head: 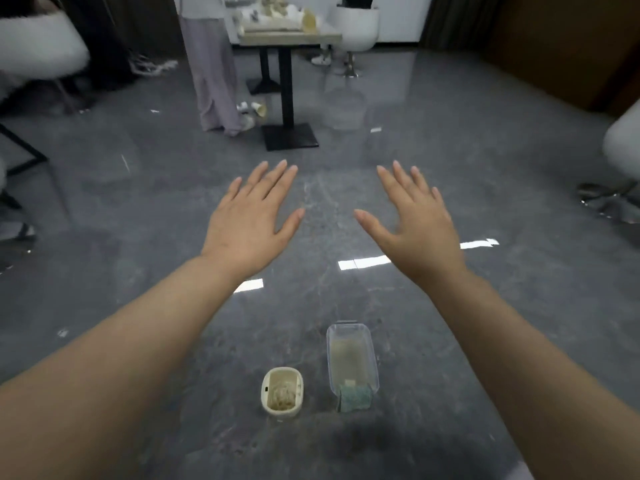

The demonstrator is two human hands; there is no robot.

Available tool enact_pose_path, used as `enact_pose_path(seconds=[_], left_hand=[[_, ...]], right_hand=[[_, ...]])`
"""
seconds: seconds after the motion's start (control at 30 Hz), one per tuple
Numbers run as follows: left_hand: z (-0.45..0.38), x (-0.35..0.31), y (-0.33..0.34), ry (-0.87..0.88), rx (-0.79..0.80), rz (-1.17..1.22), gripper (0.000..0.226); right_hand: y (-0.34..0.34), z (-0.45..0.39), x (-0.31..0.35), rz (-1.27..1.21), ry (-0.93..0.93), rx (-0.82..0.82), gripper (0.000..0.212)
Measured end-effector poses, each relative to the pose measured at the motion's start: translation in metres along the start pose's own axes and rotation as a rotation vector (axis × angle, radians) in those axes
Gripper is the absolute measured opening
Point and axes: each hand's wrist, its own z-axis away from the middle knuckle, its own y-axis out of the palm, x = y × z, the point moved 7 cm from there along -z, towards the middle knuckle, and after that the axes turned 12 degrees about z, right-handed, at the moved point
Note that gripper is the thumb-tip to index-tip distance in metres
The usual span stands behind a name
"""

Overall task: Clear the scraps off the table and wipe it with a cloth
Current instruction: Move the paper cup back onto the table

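Both my hands are stretched out in front of me above a dark grey glossy surface (318,209), fingers spread and straight, holding nothing. My left hand (251,216) is left of centre, my right hand (414,220) right of centre. Below them, near me, stands a small cream oval bin (282,391) with pale scraps inside. Right of it lies a clear rectangular container (351,358) with a folded green cloth (355,398) at its near end. Neither hand touches these.
A table on a black pedestal (289,39) stands at the back, loaded with pale clutter, with a person in light trousers (214,81) beside it. White chairs stand at far left (38,46), back centre (356,26) and right edge (623,147). Small litter lies near the pedestal.
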Motion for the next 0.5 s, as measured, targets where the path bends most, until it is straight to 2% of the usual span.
enact_pose_path(seconds=[0.3,0.5], left_hand=[[0.016,-0.047,-0.239,0.009,-0.181,-0.049,0.057],[0.081,-0.065,-0.335,-0.168,-0.29,-0.039,0.058]], right_hand=[[-0.205,-0.011,0.105,0.002,-0.132,-0.067,0.067],[-0.277,0.015,0.178,-0.125,-0.26,-0.07,0.067]])
